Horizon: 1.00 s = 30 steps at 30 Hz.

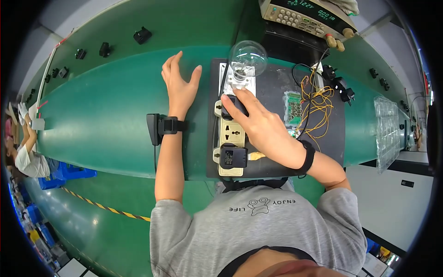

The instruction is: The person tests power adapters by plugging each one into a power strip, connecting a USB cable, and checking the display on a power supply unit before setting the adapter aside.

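Note:
My right hand (265, 127) reaches over a cream power strip (231, 125), its thumb and fingers around a black power adapter (227, 114) seated in the upper sockets. The fingertips reach the lower edge of a white socket panel (224, 83); the undersides of the fingers are hidden. A clear round glass bulb (248, 57) stands in a holder on that panel. In the lower sockets sits a second black power adapter (233, 156), with a yellow connector (256, 156) beside it. My left hand (179, 87) hovers left of the dark mat, empty, with thumb and fingers apart.
On the dark mat (272, 166) lie a green circuit board (293, 108) and tangled yellow wires (318, 99). Black plugs (341, 87) lie at its right edge. A bench power supply (307, 18) stands behind; clear plastic trays (387, 134) are at right. Another person (30, 157) works far left.

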Motion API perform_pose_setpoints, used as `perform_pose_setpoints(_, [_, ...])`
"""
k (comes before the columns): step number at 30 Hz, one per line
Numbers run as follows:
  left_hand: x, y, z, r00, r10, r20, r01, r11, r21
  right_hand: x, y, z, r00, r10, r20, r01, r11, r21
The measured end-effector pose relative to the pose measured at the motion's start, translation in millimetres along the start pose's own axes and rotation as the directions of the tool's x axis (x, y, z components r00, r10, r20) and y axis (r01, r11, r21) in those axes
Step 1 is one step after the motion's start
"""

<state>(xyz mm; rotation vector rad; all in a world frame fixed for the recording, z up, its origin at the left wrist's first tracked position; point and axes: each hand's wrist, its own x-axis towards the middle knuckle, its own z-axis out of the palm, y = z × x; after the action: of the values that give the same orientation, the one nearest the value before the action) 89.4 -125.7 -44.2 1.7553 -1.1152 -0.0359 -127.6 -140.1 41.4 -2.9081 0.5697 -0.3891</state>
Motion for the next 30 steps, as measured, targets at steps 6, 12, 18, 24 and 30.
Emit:
perform_pose_setpoints(6, [-0.8,1.8,-3.3,0.994,0.082,-0.072,-0.078,0.996,0.052,-21.5,6.9,-13.3,0.981,0.014,-0.193,0.005,0.995,0.100])
perform_pose_setpoints(12, [-1.8,20.6,-9.9,0.993,0.092,-0.070,-0.099,0.989,-0.112,-75.2,-0.1,-22.8,0.996,0.000,0.085,-0.036,0.908,0.418])
perform_pose_setpoints(18, [-6.9,30.3,-11.7,0.992,0.106,-0.061,-0.117,0.969,-0.219,-75.1,-2.8,-14.4,0.993,-0.070,-0.098,0.094,0.959,0.269])
perform_pose_setpoints(24, [-0.2,20.7,-7.0,0.991,0.086,-0.099,-0.104,0.976,-0.192,-86.0,14.3,-20.4,0.989,0.065,-0.132,-0.018,0.944,0.330])
perform_pose_setpoints(30, [-3.6,14.4,2.0,0.994,0.081,-0.077,-0.093,0.980,-0.173,-87.5,6.4,-6.2,0.986,0.085,-0.146,-0.021,0.920,0.391])
